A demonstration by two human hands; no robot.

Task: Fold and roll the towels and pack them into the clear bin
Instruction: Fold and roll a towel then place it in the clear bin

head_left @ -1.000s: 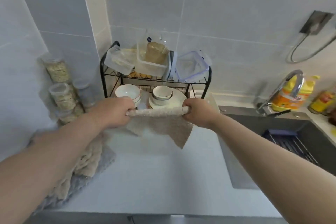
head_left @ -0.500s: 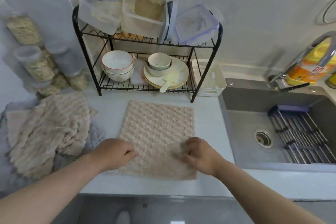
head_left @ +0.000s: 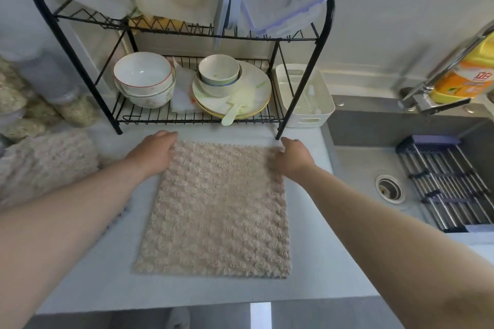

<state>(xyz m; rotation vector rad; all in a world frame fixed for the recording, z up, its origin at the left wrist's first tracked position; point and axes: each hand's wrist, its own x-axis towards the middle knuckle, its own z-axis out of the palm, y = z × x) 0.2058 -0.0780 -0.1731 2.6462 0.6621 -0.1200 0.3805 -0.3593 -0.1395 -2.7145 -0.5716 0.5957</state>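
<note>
Our left hand (head_left: 153, 153) and right hand (head_left: 292, 159) have travelled from the near half of the beige towel (head_left: 216, 211) to its far corners. On the surface (head_left: 334, 262) that towel lies spread flat before the dish rack (head_left: 165, 119), more towels (head_left: 45, 165) heaped at left. Each hand sits on one far corner; whether the fingers pinch or merely press, we cannot tell. We judge the first fold is starting: next, both corners must come evenly toward us.
</note>
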